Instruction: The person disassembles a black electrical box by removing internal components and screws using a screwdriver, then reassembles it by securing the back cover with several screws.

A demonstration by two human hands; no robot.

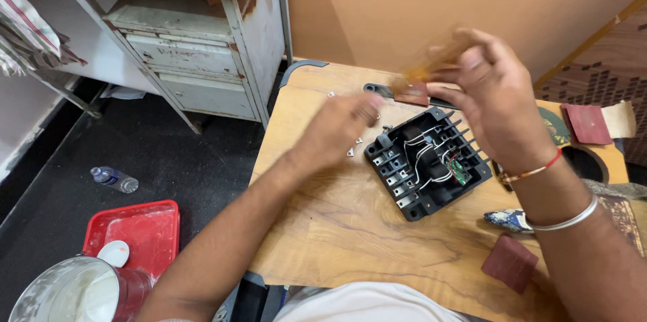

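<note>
The black box (428, 163) lies open on the wooden table (337, 227), wires showing, small screws (354, 147) loose beside it. The right hand (495, 103) grips a blurry yellow tool (431, 59) above. The left hand (344, 126) is curled; I cannot tell if it holds anything.

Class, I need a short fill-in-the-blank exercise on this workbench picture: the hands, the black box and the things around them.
1. The open black box with white wires inside lies on a ______ table.
2. The right hand holds a blurred ______-coloured tool above the box.
3. The left hand hovers beside small ______ metal pieces.
4. On the dark floor lies a clear plastic ______ near the red tray.

Missing words: wooden; amber; silver; bottle
</note>
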